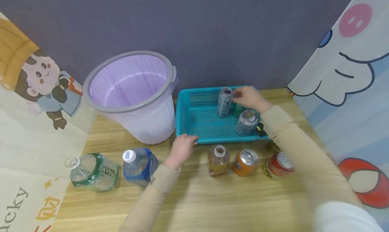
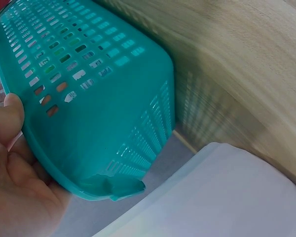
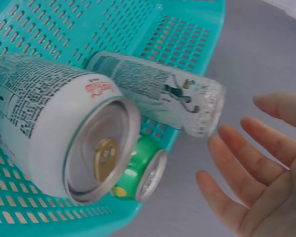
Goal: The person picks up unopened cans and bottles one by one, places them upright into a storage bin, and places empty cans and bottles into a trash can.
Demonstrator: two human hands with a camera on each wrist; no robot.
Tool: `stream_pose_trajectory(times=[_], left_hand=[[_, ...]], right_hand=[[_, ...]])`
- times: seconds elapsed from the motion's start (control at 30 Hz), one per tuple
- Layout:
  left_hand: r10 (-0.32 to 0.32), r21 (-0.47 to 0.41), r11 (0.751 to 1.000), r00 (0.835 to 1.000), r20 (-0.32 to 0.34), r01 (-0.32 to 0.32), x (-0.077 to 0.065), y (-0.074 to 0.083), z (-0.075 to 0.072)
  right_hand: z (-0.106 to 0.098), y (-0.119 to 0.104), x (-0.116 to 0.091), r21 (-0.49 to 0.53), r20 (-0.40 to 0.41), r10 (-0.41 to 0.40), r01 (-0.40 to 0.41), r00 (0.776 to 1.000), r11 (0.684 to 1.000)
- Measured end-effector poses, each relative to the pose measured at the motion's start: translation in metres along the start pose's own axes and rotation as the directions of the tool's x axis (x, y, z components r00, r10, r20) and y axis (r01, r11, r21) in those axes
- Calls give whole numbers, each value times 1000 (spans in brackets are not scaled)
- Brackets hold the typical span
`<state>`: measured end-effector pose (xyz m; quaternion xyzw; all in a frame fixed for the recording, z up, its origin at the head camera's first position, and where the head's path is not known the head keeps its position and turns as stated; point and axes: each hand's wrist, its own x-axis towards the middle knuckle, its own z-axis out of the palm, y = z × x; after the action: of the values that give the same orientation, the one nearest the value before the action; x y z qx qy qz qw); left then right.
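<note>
A teal plastic basket [image 1: 186, 120] stands toward the back, and my left hand [image 1: 182, 150] grips its rim at the front left, thumb over the edge. Inside the basket, a tall silvery can [image 1: 224, 105] stands upright toward the back. My right hand [image 1: 251, 98] is beside that can's top; in the right wrist view its fingers [image 3: 256, 163] are spread and apart from the can. A wider pale can [image 3: 44, 113] and a green can [image 3: 136, 170] also stand in the basket, the green one partly hidden in the head view.
Left of the basket stands a lilac bin [image 1: 152, 120] with a grey rim. Along the front are a green-labelled bottle [image 1: 95, 173], a blue-labelled bottle [image 1: 138, 168], a small open bottle [image 1: 218, 162], an orange can [image 1: 243, 164] and a red-and-yellow can [image 1: 277, 166]. A dark wall [image 1: 212, 39] rises behind.
</note>
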<state>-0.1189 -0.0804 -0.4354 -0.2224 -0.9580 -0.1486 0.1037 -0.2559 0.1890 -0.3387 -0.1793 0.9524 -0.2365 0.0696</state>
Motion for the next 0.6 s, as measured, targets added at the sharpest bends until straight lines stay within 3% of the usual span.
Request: stream_pose_trajectory(times=[0.37, 0.6], left_hand=[[1, -12, 1000, 1000, 6, -1, 0, 0, 0], [6, -8, 1000, 1000, -5, -6, 0, 0, 0]], right_hand=[[-9, -2, -33, -25, 71, -105, 107, 992, 994], [-8, 2, -51, -9, 65, -129, 130, 989, 991]])
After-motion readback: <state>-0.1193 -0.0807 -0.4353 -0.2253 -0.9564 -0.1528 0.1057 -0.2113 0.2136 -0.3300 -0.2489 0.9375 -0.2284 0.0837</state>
